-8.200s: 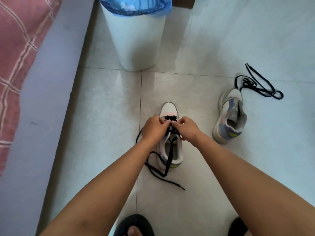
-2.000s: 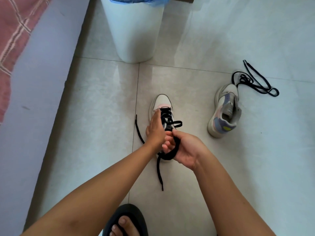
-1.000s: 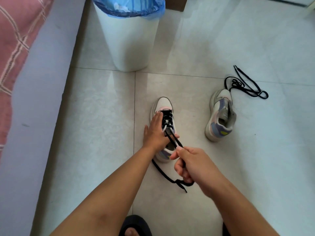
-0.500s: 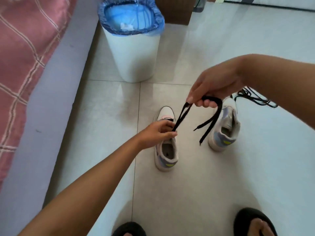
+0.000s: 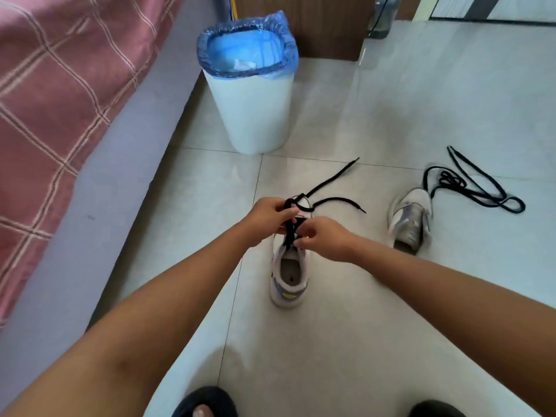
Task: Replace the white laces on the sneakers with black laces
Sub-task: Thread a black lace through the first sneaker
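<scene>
Head view — both hands' grip (image 5: 296, 228) pinches the black lace (image 5: 328, 182) over the near sneaker (image 5: 289, 278).

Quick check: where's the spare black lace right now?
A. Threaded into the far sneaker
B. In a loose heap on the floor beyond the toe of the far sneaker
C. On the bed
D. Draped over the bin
B: the spare black lace lies tangled on the tiles past the toe of the far sneaker, which shows no lace.

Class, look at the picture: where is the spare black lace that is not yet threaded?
In the head view the spare black lace lies loose on the floor at the right, just beyond the toe of the unlaced sneaker.
</scene>
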